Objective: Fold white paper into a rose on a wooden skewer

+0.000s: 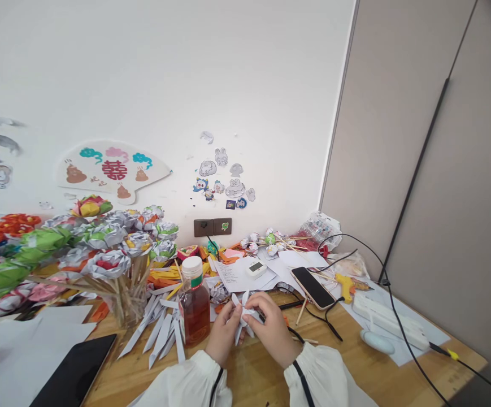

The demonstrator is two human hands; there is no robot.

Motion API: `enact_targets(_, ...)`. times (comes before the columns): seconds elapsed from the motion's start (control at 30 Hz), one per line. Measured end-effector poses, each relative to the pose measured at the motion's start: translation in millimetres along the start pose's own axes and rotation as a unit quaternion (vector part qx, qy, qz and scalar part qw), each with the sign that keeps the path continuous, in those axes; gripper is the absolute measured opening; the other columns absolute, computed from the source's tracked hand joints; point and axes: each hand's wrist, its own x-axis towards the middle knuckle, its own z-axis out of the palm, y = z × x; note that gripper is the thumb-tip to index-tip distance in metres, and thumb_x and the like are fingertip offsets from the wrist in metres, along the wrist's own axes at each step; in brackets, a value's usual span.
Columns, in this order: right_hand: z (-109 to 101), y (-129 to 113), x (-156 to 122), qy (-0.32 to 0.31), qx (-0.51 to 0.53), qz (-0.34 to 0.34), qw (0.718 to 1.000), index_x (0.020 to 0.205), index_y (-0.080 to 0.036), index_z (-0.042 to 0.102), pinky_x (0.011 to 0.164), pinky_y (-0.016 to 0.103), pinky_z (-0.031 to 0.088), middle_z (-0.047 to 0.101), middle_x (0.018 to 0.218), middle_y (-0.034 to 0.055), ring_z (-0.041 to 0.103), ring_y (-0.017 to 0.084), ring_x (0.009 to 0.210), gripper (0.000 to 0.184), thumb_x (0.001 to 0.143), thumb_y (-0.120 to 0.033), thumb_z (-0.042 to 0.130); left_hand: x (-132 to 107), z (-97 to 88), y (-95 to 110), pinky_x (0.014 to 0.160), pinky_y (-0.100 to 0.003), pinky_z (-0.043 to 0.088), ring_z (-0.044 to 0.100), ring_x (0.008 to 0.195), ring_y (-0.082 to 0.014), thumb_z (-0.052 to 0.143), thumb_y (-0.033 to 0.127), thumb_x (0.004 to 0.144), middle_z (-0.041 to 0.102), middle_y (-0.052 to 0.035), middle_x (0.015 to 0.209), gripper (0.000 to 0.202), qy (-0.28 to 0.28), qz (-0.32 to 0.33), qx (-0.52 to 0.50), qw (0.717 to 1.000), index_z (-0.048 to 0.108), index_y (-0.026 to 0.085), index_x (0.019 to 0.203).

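Both hands meet over the front middle of the wooden table, pinching a white folded-paper flower [245,302] whose pointed petals stick up between the fingers. My left hand [225,332] grips it from the left with thumb and fingers. From the right, my right hand [270,328] holds the petals, its fingertips closed near the flower's middle. The lower part of the flower is partly hidden by the fingers. Left of my left hand stands a bottle of amber liquid [195,316] with a white cap. Beside it lie several folded white paper strips [160,336].
Paper flowers on sticks [105,263] fill the left back. A black tablet [75,373] lies on white sheets at the front left. Rightwards are a phone [313,287], a small white timer [256,269], a yellow glue gun [345,287], a power strip [391,321] and loose cables.
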Motion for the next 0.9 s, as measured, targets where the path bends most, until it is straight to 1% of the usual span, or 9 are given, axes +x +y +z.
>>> enact_targets(0.17, -1.3, -2.1, 0.3, 0.000, 0.007, 0.003, 1.000, 0.076, -0.020, 0.055, 0.072, 0.026, 0.040, 0.054, 0.083, 0.0019, 0.051, 0.015, 0.080, 0.009, 0.070, -0.013, 0.057, -1.8, 2.5, 2.6, 0.029, -0.016, 0.028, 0.038, 0.030, -0.0043, 0.061, 0.053, 0.058, 0.049, 0.0097, 0.047, 0.043, -0.002, -0.017, -0.051, 0.999, 0.050, 0.017, 0.078)
enact_targets(0.3, -4.5, -3.5, 1.8, 0.001, 0.017, 0.012, 1.000, 0.078, -0.020, 0.056, 0.071, 0.025, 0.040, 0.055, 0.082, 0.0020, 0.052, 0.015, 0.080, 0.005, 0.075, -0.018, 0.053, -3.8, 3.7, 5.5, 0.032, -0.017, 0.032, 0.043, 0.035, -0.0056, 0.063, 0.052, 0.058, 0.050, 0.0080, 0.049, 0.043, 0.004, -0.031, -0.106, 0.994, 0.051, 0.017, 0.079)
enact_targets(0.43, -6.3, 4.1, 3.0, 0.037, 0.020, 0.046, 0.998, 0.081, -0.019, 0.055, 0.072, 0.026, 0.040, 0.055, 0.084, 0.0033, 0.052, 0.015, 0.081, 0.012, 0.081, -0.023, 0.044, -5.4, 1.7, 9.1, 0.038, -0.017, 0.037, 0.047, 0.042, -0.0068, 0.066, 0.047, 0.058, 0.052, 0.0056, 0.054, 0.041, 0.005, -0.042, -0.151, 0.988, 0.053, 0.016, 0.081)
enact_targets(0.53, -5.4, 13.1, 2.9, 0.059, 0.026, 0.081, 0.995, 0.085, -0.018, 0.054, 0.070, 0.027, 0.042, 0.055, 0.086, 0.0045, 0.053, 0.016, 0.079, 0.012, 0.081, -0.026, 0.045, -6.2, -0.2, 11.5, 0.042, -0.018, 0.039, 0.049, 0.044, -0.0071, 0.066, 0.046, 0.060, 0.052, 0.0051, 0.054, 0.038, -0.001, -0.054, -0.168, 0.984, 0.054, 0.017, 0.083)
enact_targets(0.67, -2.4, 20.3, 2.4, 0.054, 0.048, 0.118, 0.990, 0.087, -0.017, 0.052, 0.066, 0.027, 0.045, 0.059, 0.083, 0.0047, 0.057, 0.017, 0.075, 0.015, 0.076, -0.027, 0.051, -6.8, -0.5, 12.9, 0.046, -0.019, 0.042, 0.050, 0.046, -0.0076, 0.065, 0.046, 0.061, 0.055, 0.0045, 0.056, 0.035, -0.011, -0.061, -0.171, 0.983, 0.056, 0.019, 0.082)
enact_targets(0.77, -2.3, 20.6, 2.7, 0.053, 0.058, 0.130, 0.988, 0.085, -0.017, 0.052, 0.066, 0.027, 0.045, 0.061, 0.080, 0.0043, 0.058, 0.017, 0.075, 0.013, 0.075, -0.025, 0.052, -6.6, -1.2, 12.9, 0.045, -0.020, 0.041, 0.052, 0.048, -0.0095, 0.065, 0.046, 0.061, 0.057, 0.0027, 0.056, 0.034, -0.023, -0.065, -0.152, 0.986, 0.059, 0.018, 0.080)
enact_targets(0.83, -3.7, 19.6, 3.3, 0.060, 0.053, 0.133, 0.988, 0.084, -0.017, 0.052, 0.067, 0.027, 0.045, 0.060, 0.080, 0.0040, 0.058, 0.017, 0.075, 0.011, 0.074, -0.023, 0.051, -5.5, -3.3, 12.8, 0.047, -0.021, 0.042, 0.055, 0.051, -0.0114, 0.068, 0.042, 0.059, 0.060, 0.0002, 0.058, 0.034, -0.030, -0.061, -0.130, 0.989, 0.062, 0.015, 0.080)
enact_targets(0.9, -5.5, 18.4, 4.0, 0.069, 0.041, 0.135, 0.988, 0.083, -0.017, 0.052, 0.066, 0.027, 0.044, 0.059, 0.079, 0.0036, 0.057, 0.016, 0.073, 0.010, 0.074, -0.021, 0.050, -3.3, -6.5, 12.3, 0.055, -0.024, 0.044, 0.058, 0.059, -0.0138, 0.073, 0.037, 0.054, 0.063, -0.0020, 0.064, 0.037, -0.032, -0.048, -0.105, 0.993, 0.063, 0.015, 0.081)
